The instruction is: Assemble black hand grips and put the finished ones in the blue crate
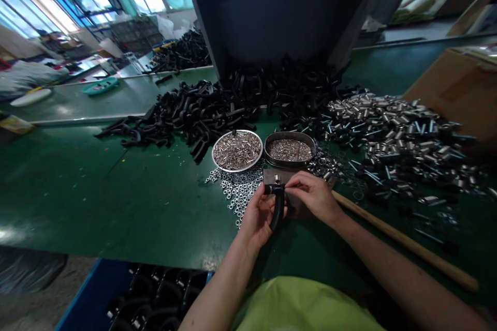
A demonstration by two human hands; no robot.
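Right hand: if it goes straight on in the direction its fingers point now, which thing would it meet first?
Most likely the curved black handle held in the left hand; the right hand is close beside its upper end, though whether it already touches is unclear.

Left hand: holds a curved black part
Right hand: fingertips at the part's right side; anything pinched is too small to tell
Round dish: small metal pins, left of the oval tin
Nuts: scattered on the dish's near side
Wooden stick: near right
Grey bin: far, tilted, black parts spilling out
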